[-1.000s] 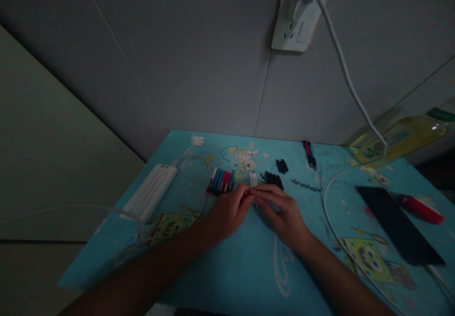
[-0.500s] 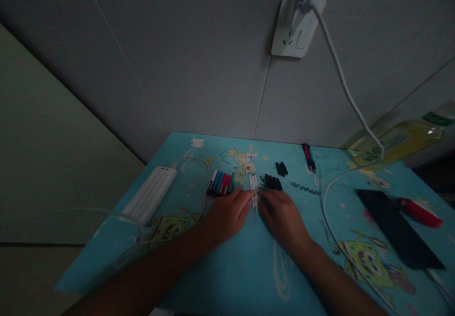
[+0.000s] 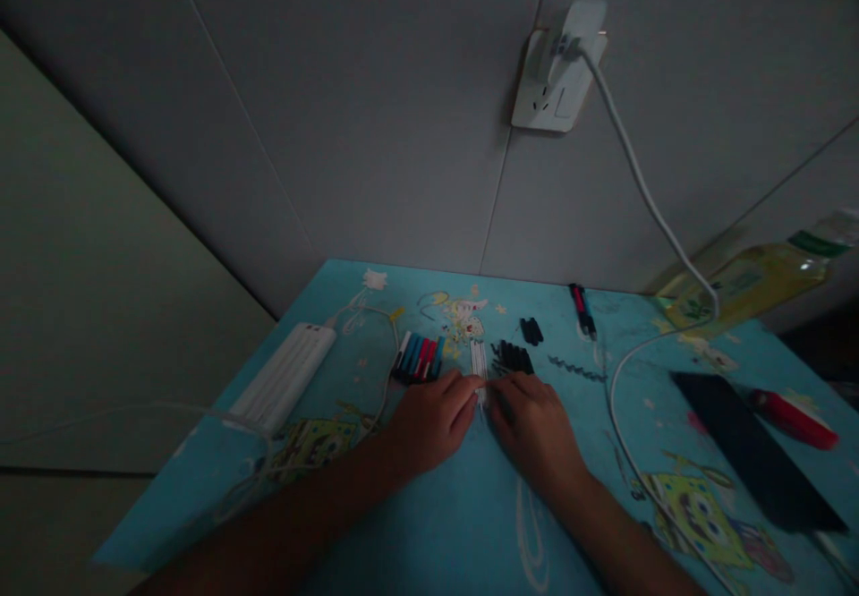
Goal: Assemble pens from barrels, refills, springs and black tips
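A row of thin white pen refills (image 3: 478, 359) lies on the blue table in front of me. My left hand (image 3: 439, 417) has its fingers curled together, with the fingertips against the left side of the refills. From the other side, my right hand (image 3: 533, 421) closes in with bent fingers, its tips at the refills' right edge. Both hands hide the lower part of the row. Just beyond my left hand is a row of blue, red and white pen barrels (image 3: 420, 357). Several short black pen parts (image 3: 514, 358) lie beyond my right fingers.
A white power strip (image 3: 283, 377) sits at left. Small black pieces (image 3: 531, 331), pens (image 3: 582, 310) and a line of small springs (image 3: 575, 370) lie farther back. At right are a white cable (image 3: 614, 399), black slab (image 3: 752, 444), red object (image 3: 795, 419) and yellow-liquid bottle (image 3: 758, 278).
The view has tilted slightly up, so everything sits a little lower. Both hands stay at the refills with nearly the same pose.
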Tool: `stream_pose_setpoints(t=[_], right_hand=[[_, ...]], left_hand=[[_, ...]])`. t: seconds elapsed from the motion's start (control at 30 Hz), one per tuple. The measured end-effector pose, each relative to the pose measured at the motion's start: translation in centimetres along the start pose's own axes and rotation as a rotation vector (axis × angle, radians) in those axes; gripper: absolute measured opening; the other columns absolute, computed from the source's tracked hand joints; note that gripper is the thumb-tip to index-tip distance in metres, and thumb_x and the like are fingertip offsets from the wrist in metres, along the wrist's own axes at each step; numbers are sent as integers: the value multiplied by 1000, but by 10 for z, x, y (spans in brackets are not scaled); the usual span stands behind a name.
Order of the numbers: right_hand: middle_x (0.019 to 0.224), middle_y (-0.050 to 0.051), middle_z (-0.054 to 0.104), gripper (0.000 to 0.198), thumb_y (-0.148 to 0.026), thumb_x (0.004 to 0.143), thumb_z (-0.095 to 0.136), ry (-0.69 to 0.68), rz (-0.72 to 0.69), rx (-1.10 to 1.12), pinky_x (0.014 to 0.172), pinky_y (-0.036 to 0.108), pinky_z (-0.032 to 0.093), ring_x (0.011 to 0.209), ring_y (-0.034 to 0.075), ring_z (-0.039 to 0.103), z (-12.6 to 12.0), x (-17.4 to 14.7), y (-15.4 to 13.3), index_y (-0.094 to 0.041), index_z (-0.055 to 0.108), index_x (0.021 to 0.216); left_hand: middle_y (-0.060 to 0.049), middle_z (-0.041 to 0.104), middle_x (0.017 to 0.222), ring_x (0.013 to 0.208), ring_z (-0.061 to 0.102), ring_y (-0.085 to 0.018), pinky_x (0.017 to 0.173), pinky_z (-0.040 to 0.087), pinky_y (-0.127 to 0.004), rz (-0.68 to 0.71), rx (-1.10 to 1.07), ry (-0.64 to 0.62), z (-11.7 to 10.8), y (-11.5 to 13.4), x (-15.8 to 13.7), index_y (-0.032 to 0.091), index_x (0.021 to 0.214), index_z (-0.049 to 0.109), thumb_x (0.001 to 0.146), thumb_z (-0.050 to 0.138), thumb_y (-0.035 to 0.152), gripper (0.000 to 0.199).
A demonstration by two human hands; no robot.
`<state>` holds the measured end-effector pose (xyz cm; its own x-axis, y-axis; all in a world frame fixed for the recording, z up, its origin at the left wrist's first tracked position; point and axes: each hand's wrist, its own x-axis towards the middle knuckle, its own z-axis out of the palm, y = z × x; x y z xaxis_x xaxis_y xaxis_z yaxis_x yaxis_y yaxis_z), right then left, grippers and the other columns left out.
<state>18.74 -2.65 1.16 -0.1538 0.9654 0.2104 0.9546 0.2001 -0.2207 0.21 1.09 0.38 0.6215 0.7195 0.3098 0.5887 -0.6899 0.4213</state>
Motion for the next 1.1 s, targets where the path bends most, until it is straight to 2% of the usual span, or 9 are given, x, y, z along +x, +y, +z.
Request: stream_pose_setpoints(t=[0.2,0.63,0.87,1.1], right_hand=[[99,6,65,14,-26,96,55,4,-40,26,82,36,41,91,22,59,2,0,-1,-23,68,101],[97,6,66,16,-16,91,57,-19,33,15,83,33,40,92,22,58,-2,0,1,-23,68,101],[95,6,66,17,-13,90,56,-11,24,-32,81,34,38,92,22,58,-5,0,0,-22,67,98],[91,6,67,10,-18,93,56,18,6,-76,78,35,37,89,23,58,-1,-1,-1,-21,66,92]], left_hand=[[-6,62,98,86,63,-20,76,52,-32,6,-12,10,1,0,-1,21,124,54,100,40,24,27],[-4,62,96,83,63,-19,73,52,-31,10,-9,8,-1,2,0,23,122,54,100,40,23,26],[-5,63,94,82,64,-19,72,52,-30,12,4,17,-1,3,-1,22,120,56,100,41,23,25],[-6,63,95,84,64,-18,74,53,-30,11,-6,11,-2,4,0,22,120,57,100,41,22,25]])
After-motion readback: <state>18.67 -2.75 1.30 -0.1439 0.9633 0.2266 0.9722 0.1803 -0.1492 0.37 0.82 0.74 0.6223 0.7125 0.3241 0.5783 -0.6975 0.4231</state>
